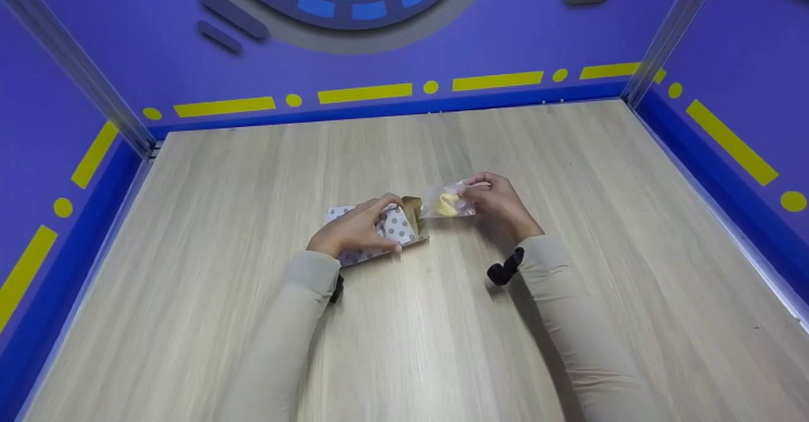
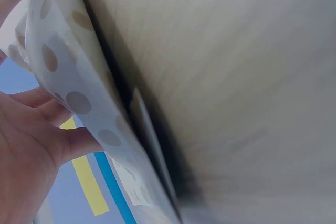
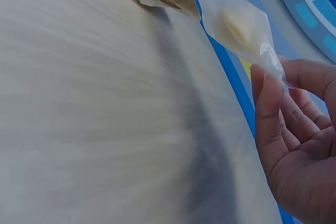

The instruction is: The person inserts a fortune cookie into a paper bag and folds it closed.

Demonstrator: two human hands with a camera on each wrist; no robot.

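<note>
A white paper bag [image 1: 398, 226] with grey dots lies on its side, its brown inner face showing at the open mouth, which points right. My left hand [image 1: 361, 227] grips it from above, thumb on the near side and fingers on the far side. In the left wrist view the dotted paper [image 2: 79, 103] bulges beside the palm. Between thumb and fingertips, my right hand [image 1: 496, 199] pinches one end of a clear plastic wrapper [image 3: 268, 51]. A folded, pale yellow fortune cookie [image 1: 447, 204] shows inside it. The wrapper's other end is right at the bag's mouth.
Beneath both hands is a light wood-grain table [image 1: 221, 220]. Blue-purple panels [image 1: 366, 68] with yellow dashes border its back and sides. A black wrist strap piece [image 1: 504, 270] hangs by the right cuff.
</note>
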